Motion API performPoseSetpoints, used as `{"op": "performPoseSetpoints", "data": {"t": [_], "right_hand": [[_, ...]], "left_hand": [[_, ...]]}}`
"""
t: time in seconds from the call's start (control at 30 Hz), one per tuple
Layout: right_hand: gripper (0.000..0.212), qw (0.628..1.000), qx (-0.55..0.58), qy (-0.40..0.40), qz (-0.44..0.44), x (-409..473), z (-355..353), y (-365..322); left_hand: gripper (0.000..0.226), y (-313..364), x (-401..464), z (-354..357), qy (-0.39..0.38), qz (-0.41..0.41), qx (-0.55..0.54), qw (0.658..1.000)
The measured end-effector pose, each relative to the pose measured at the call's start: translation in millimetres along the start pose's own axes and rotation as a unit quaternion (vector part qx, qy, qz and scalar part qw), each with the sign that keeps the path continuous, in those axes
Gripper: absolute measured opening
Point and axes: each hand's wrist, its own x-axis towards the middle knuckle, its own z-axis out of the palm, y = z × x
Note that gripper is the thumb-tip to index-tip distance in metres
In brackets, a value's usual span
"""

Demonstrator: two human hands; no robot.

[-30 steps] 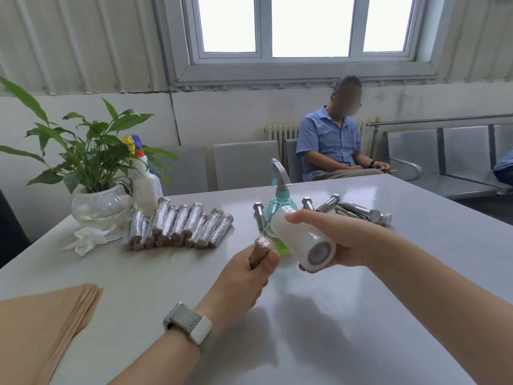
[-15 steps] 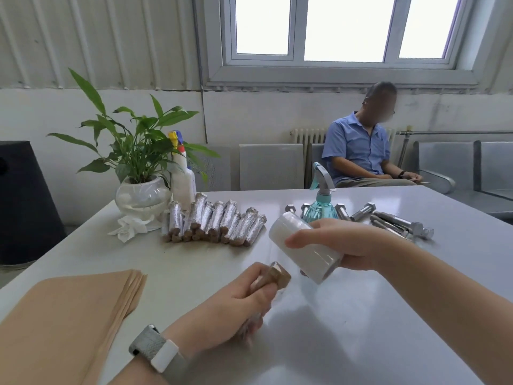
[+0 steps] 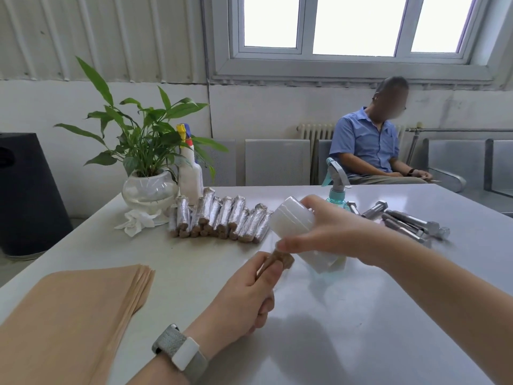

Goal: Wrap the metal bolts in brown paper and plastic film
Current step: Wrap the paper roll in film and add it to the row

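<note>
A big grey table (image 3: 361,329) is sitting in a room with pale walls and a bright window (image 3: 358,23) up high. The left hand (image 3: 238,298) is curling its fingers tight around a bolt wrapped in brown paper (image 3: 279,259), just above the table. The right hand (image 3: 330,232) is gripping a white roll of plastic film (image 3: 294,218), with its thumb touching the bolt's top. A stack of brown paper (image 3: 69,315) is lying at the near left. Finished wrapped bolts (image 3: 222,218) are lying in a row by a plant (image 3: 147,162) and a white bottle (image 3: 190,173). Bare metal bolts (image 3: 408,223) are lying on the right, near a blue spray bottle (image 3: 337,184). A person in a blue shirt (image 3: 369,145) is sitting behind.
</note>
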Motion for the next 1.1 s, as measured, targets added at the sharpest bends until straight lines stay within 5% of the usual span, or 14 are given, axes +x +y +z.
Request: {"op": "performPoseSetpoints", "data": {"t": [0.2,0.3,0.47,0.57,0.8,0.9,1.1], "right_hand": [[0.057,0.981,-0.011,0.094,-0.170,-3,28,3],[0.068,0.961,-0.071,0.141,-0.229,-7,40,5],[0.077,0.862,-0.212,0.309,-0.341,-8,59,13],[0.072,0.852,-0.216,0.296,-0.373,-10,74,19],[0.065,0.865,-0.152,0.282,-0.387,-4,92,30],[0.059,0.838,-0.168,0.293,-0.429,-4,101,34],[0.046,0.813,-0.241,0.295,-0.441,-5,118,36]], "left_hand": [[0.040,0,0,-6,0.033,0.004,-0.026,0.999],[0.040,0,2,-7,0.052,0.022,-0.082,0.995],[0.033,1,7,-9,0.090,-0.020,-0.196,0.976],[0.011,7,7,-11,0.089,-0.059,-0.241,0.965],[0.064,15,5,-18,0.050,-0.063,-0.340,0.937],[0.082,19,7,-20,0.064,-0.090,-0.408,0.906],[0.083,15,7,-22,0.067,-0.188,-0.441,0.875]]}}
